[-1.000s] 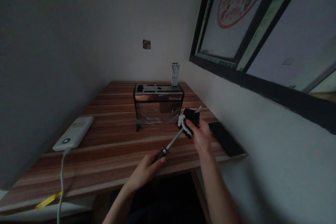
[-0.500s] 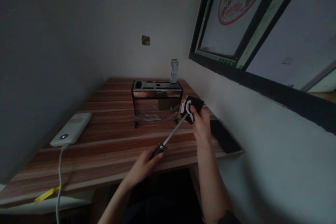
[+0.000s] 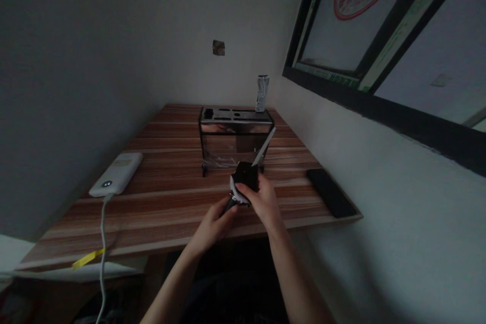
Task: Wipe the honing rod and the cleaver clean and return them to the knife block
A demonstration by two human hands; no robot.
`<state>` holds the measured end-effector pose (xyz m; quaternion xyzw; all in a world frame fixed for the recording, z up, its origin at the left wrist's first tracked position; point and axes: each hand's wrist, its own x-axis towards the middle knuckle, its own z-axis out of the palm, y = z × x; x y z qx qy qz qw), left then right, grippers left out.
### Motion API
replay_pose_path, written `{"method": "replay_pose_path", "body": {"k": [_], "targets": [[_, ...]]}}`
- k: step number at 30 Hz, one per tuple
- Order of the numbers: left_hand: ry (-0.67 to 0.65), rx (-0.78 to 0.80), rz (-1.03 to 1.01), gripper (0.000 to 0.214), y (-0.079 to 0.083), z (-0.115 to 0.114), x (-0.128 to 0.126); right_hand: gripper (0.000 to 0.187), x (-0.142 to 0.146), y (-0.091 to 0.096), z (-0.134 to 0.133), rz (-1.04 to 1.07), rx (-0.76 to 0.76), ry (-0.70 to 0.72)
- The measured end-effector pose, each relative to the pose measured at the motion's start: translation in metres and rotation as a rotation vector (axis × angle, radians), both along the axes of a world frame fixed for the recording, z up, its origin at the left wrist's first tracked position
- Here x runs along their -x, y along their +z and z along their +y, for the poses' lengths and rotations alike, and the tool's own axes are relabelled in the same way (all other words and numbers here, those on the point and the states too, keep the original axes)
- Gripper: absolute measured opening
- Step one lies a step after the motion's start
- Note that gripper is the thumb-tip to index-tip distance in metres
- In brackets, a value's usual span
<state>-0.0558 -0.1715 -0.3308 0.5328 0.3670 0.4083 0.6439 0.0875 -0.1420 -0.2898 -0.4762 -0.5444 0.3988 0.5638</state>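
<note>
My left hand (image 3: 213,221) is closed round the dark handle of a honing steel (image 3: 265,146), whose pale rod points up and to the right. My right hand (image 3: 262,201) grips a black cloth (image 3: 246,176) with a white edge, folded round the rod's lower part near the guard. The rod's tip comes out beyond the cloth, in front of a knife block (image 3: 237,129) with a slotted top and a see-through front. A plastic-wrapped handle (image 3: 262,93) stands upright in the block's right end.
A white power bank (image 3: 117,173) with a cable (image 3: 102,243) and yellow tag (image 3: 88,259) lies on the left of the wood-grain table (image 3: 163,212). A black phone (image 3: 331,192) lies near the right edge, beside the wall under a framed window (image 3: 341,96).
My right hand has slid the cloth down the rod from near the tip to near the guard, baring the rod's upper part. My left hand keeps its hold; the view has shifted slightly.
</note>
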Motion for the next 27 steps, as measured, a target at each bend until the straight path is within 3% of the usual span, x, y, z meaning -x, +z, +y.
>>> {"method": "replay_pose_path", "body": {"k": [17, 27], "targets": [[-0.004, -0.056, 0.074, 0.050, 0.002, -0.001, -0.001, 0.029, 0.007, 0.003, -0.014, -0.084, -0.039, -0.063], [0.017, 0.014, 0.074, 0.054, -0.001, -0.001, -0.002, 0.033, -0.007, 0.008, 0.001, -0.061, -0.087, -0.137]]}}
